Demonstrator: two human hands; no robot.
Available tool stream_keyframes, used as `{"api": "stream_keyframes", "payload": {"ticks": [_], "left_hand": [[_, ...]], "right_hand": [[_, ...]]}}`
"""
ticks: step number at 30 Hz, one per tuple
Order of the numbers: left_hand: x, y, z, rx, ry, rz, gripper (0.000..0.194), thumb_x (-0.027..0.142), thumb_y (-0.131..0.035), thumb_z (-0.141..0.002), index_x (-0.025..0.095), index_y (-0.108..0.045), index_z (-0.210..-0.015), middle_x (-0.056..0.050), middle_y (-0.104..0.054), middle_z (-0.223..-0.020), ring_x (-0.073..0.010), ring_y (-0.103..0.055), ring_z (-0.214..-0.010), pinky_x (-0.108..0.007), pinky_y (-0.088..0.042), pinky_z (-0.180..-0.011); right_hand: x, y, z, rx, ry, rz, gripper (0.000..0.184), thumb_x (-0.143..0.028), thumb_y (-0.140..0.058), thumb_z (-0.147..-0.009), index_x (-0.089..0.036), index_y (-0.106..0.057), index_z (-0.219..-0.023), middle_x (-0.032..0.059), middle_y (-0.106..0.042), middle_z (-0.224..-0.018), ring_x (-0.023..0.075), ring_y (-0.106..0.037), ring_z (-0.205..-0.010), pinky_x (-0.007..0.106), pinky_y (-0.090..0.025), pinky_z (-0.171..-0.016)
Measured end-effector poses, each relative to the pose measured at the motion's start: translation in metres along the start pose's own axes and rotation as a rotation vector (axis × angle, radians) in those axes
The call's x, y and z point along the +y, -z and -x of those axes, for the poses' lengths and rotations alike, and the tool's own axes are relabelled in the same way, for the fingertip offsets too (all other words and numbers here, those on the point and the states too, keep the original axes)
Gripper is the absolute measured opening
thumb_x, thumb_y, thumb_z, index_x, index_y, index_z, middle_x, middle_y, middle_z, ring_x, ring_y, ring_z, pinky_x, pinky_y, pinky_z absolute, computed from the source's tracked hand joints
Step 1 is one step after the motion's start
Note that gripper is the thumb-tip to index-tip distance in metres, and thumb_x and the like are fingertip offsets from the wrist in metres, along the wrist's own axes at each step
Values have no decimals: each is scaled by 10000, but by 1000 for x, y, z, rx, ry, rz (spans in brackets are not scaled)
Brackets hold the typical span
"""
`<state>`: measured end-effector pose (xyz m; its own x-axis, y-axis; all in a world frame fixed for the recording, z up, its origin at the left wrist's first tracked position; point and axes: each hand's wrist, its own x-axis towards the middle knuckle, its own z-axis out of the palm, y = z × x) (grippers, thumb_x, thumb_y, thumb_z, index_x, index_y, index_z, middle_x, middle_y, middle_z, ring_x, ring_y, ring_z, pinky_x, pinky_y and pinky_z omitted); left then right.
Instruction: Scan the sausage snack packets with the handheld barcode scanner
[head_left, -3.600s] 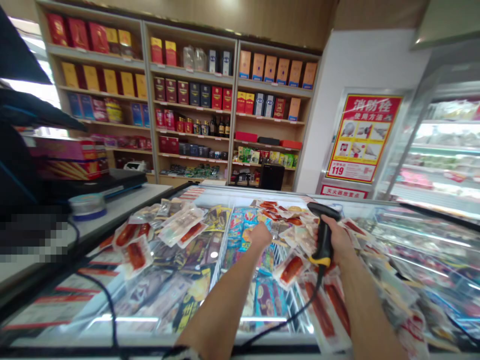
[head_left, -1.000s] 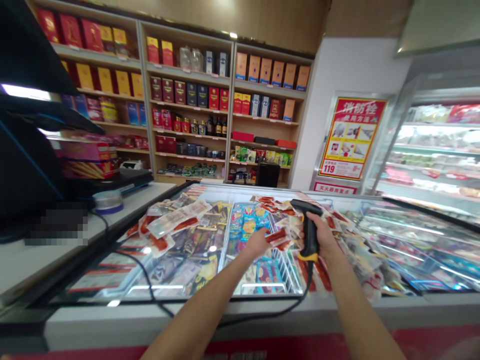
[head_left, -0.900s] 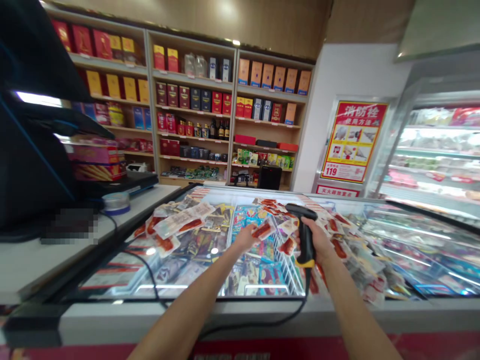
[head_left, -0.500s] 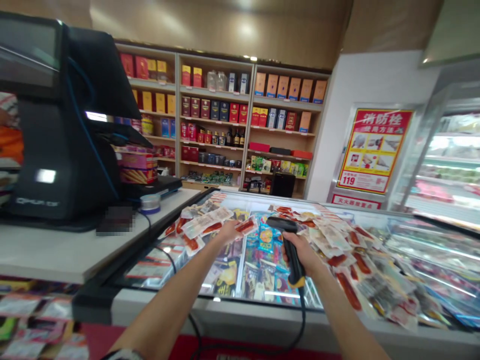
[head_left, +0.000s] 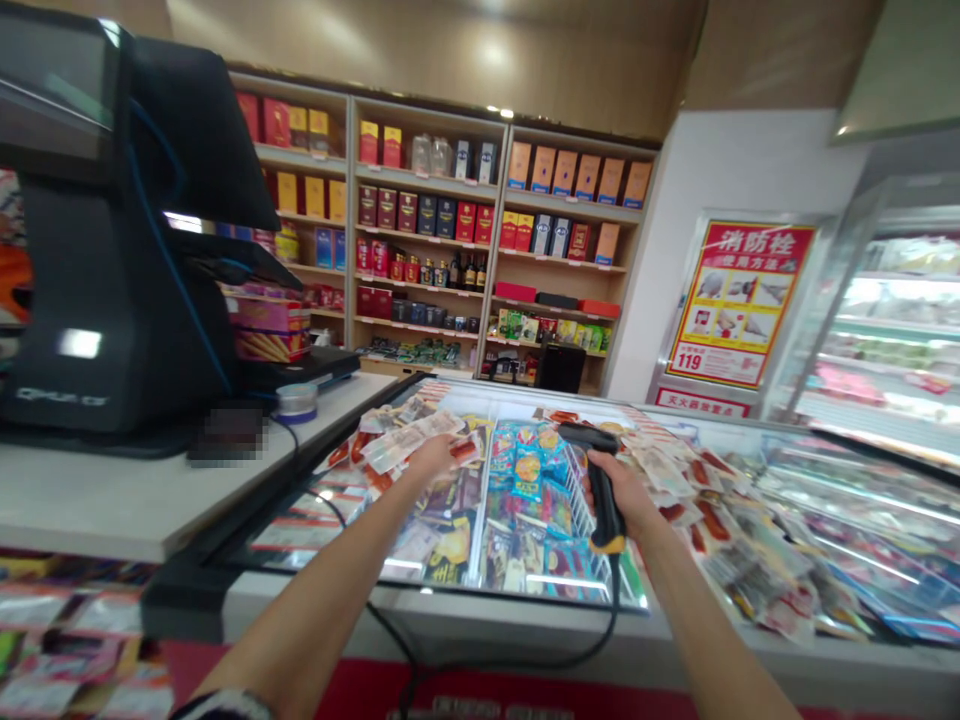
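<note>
My right hand [head_left: 626,497] is wrapped round the grip of a black barcode scanner [head_left: 596,470] with a yellow base, its cable hanging down over the freezer's front. My left hand [head_left: 433,457] pinches a clear sausage packet [head_left: 466,450] with a red sausage inside, held over the left pile of similar packets [head_left: 390,445] on the glass lid of the chest freezer [head_left: 525,620]. The scanner's head points left toward that packet. A second heap of sausage packets [head_left: 705,500] lies on the lid to the right of my right hand.
A black checkout terminal [head_left: 105,250] stands on the white counter [head_left: 112,500] at left, with a round tin [head_left: 296,402] beside it. Shelves of boxed goods [head_left: 442,220] fill the back wall. A red fire-hydrant poster [head_left: 735,290] and a glass fridge [head_left: 885,310] stand at right.
My left hand lifted a sausage packet from the right heap and carried it leftward over the left pile. The scanner stayed in my right hand. The view swung left, showing the terminal.
</note>
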<state>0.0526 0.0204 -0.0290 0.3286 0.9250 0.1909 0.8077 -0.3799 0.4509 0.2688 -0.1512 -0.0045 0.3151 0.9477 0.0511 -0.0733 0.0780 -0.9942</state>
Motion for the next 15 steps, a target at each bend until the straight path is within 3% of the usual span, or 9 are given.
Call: {"api": "stream_keyframes", "payload": {"ticks": [2, 5, 7, 10, 15], "left_hand": [[-5, 4, 2, 29, 36, -58, 286, 363, -519, -704, 134, -557, -872, -52, -589, -806, -160, -555, -745, -311, -416, -660], [-3, 6, 6, 115, 59, -109, 368, 401, -518, -681, 100, -552, -891, -151, -580, -873, -274, -524, -872, -393, -381, -712], [11, 4, 9, 183, 32, -121, 394, 353, -512, -684, 78, -524, -967, -210, -529, -992, -340, -447, -983, -458, -323, -773], [49, -14, 16, 197, -70, -93, 404, 273, -518, -675, 106, -493, -1042, -192, -486, -1069, -336, -415, -1021, -466, -291, -813], [134, -75, 38, 60, -305, 17, 428, 309, -558, -646, 229, -497, -1062, -63, -519, -1065, -194, -462, -998, -276, -335, -832]], "right_hand": [[-2, 20, 0, 71, 17, -8, 271, -426, -505, -658, -157, -489, -676, -23, -517, -433, 98, -455, -327, 211, -369, -289], [-6, 54, 3, 178, 23, 0, 254, -409, -512, -655, -158, -479, -636, -15, -511, -414, 103, -449, -319, 215, -365, -286], [-9, 74, 7, 241, 11, -5, 243, -398, -512, -654, -163, -464, -613, -12, -512, -412, 101, -443, -313, 215, -360, -283], [-12, 96, 12, 314, 8, -38, 219, -384, -513, -651, -173, -458, -639, -21, -514, -423, 106, -451, -320, 222, -372, -289], [-9, 116, 16, 402, 30, -42, 199, -366, -509, -652, -175, -461, -673, -35, -500, -412, 106, -460, -323, 209, -364, -286]]}}
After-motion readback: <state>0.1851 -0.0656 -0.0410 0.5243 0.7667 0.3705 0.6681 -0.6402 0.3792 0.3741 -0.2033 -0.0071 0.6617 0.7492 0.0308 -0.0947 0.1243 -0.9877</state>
